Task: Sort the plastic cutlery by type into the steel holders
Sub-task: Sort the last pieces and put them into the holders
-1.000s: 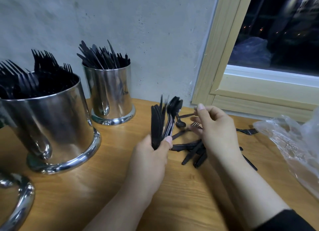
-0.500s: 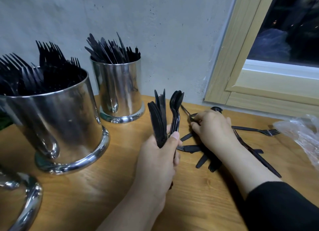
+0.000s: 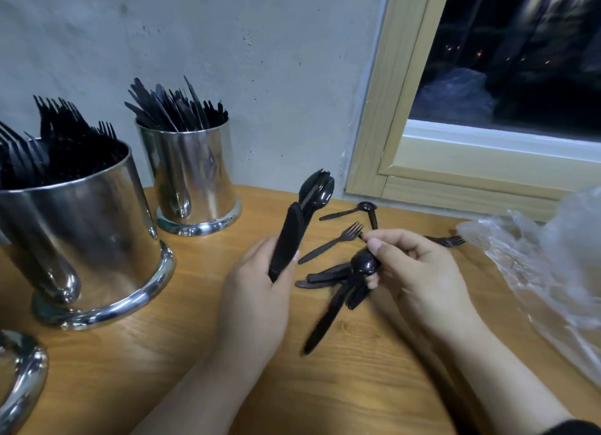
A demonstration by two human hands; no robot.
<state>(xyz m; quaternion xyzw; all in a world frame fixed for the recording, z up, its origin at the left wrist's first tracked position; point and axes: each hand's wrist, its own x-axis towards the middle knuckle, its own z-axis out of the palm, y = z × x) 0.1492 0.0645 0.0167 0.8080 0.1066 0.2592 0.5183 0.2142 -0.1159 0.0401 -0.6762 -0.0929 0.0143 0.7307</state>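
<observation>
Two hands over the wooden worktop (image 3: 97, 369), both busy. Your left hand (image 3: 257, 291) has its grip clamped round a bundle of black cutlery (image 3: 292, 236), upright, spoon bowls at the top. Your right hand (image 3: 419, 272) pinches a black spoon (image 3: 364, 264) by thumb and curled fingers; its handle slants down toward you and is blurred. Under that spoon, a small heap of loose black pieces (image 3: 325, 277) lies flat on the worktop. Just beyond, one fork (image 3: 331, 243) lies loose, tines toward the wall; another fork (image 3: 447, 240) lies past your right hand, near the clear plastic bag (image 3: 536, 272) at the right. A spoon (image 3: 349, 211) lies further back. Left side: big steel holder (image 3: 81, 239) full of forks, nearest. Behind it, a smaller steel holder (image 3: 192, 177) full of knives, against the grey wall (image 3: 227, 44). Bottom left corner, the rim of a third steel piece (image 3: 22, 379), cropped. Window frame (image 3: 390, 109) far right.
</observation>
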